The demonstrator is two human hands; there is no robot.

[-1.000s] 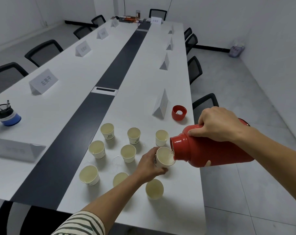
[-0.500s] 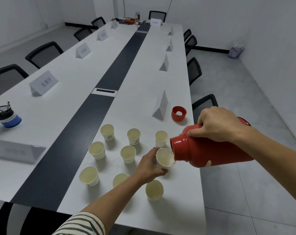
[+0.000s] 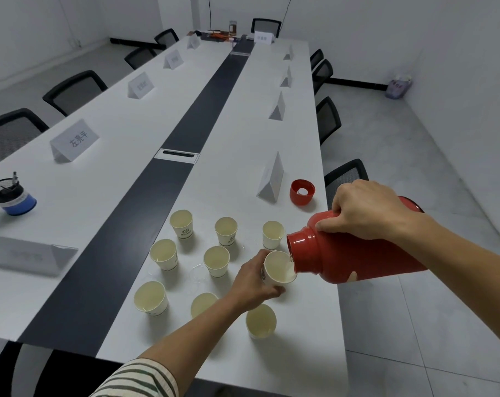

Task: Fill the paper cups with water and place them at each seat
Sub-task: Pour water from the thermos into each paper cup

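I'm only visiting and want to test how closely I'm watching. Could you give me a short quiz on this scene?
1. True or false: the cap is screwed onto the flask.
2. The right hand grips: A a cup, B the flask, C the cap?
3. How many cups stand unheld on the table?
Key: 1 false, it lies on the table. 2 B. 3 eight; the left hand grips a ninth cup at the flask's mouth.
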